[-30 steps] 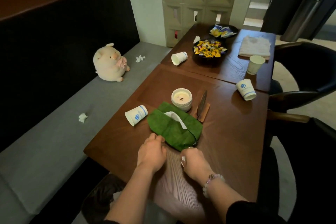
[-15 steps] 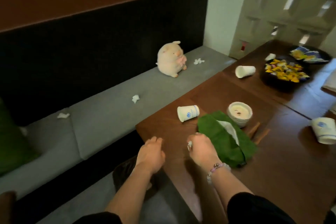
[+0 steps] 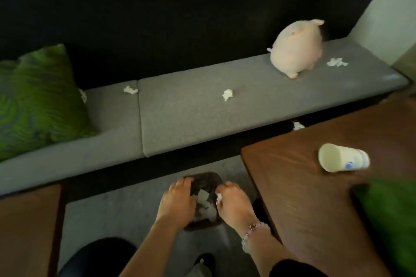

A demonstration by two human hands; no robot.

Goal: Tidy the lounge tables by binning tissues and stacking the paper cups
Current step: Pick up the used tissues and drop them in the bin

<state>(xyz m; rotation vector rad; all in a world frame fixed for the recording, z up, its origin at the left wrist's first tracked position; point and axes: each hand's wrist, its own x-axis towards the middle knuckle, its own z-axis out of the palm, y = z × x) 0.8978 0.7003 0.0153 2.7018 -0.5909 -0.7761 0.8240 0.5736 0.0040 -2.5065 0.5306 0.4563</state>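
Change: the view has swung from the tabletop down to the floor. Both hands were at the green tissue holder [image 3: 391, 216] a second ago and are now at the bin [image 3: 203, 179].
Left hand [image 3: 177, 202]: fingers curled over the bin's left rim, holding it.
Right hand [image 3: 233, 203]: fingertips pinch a small white tissue [image 3: 219, 197] right over the bin mouth, not yet let go.
Bin: dark, bag-lined, on the floor between bench [image 3: 180, 114] and table [image 3: 304, 198]. White paper [image 3: 206, 208] is already inside.
Meaning for task: the tissue has come off the table and looks about to drop in, so the binning step is in hand, probably early on.
Tissues left: bench tissues [image 3: 227, 94] lie scattered along the seat, one just beside the plush pig [image 3: 297, 51]. Another scrap [image 3: 298, 125] sits in the gap by the table's far edge.
Cups: one paper cup [image 3: 343, 161] lies on its side on the table, near the holder. Nothing stacked in view.
Hidden: the hands cover most of the bin, so I can't tell how full it is.
Cut off: the holder is smeared by blur and clipped at the right edge. The far table and any other cups are out of frame.
Unclear: a white bit at the green cushion [image 3: 38, 101] edge, maybe a tissue, can't tell.
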